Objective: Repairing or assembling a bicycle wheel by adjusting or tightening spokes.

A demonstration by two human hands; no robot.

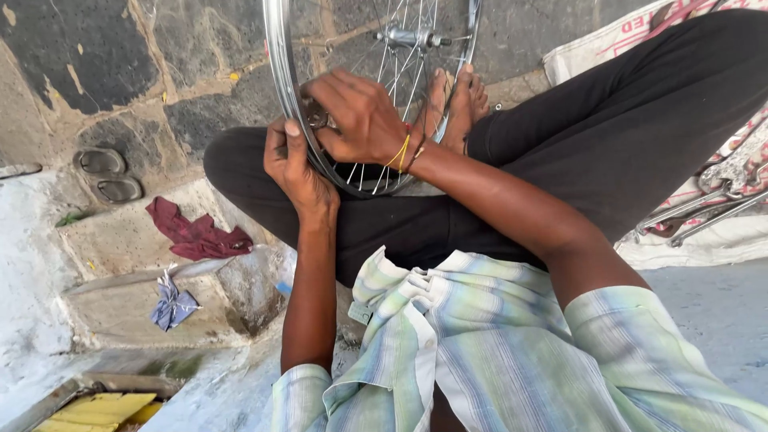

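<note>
I see an outdoor roadside repair spot: rough stone paving [96, 56], a bicycle wheel [376, 48], metal tools [720, 200] lying on a sack [704, 240], worn sandals [108, 176] and rags [196, 232].

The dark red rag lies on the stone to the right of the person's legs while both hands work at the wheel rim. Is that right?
Not quite. The head view shows the dark red rag on the stone to the left of the legs, not the right. Both the left hand and right hand are at the wheel rim.

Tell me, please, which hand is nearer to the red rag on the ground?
Left. The left hand grips the wheel rim on the side towards the red rag; the right hand sits farther away, over the spokes.
</note>
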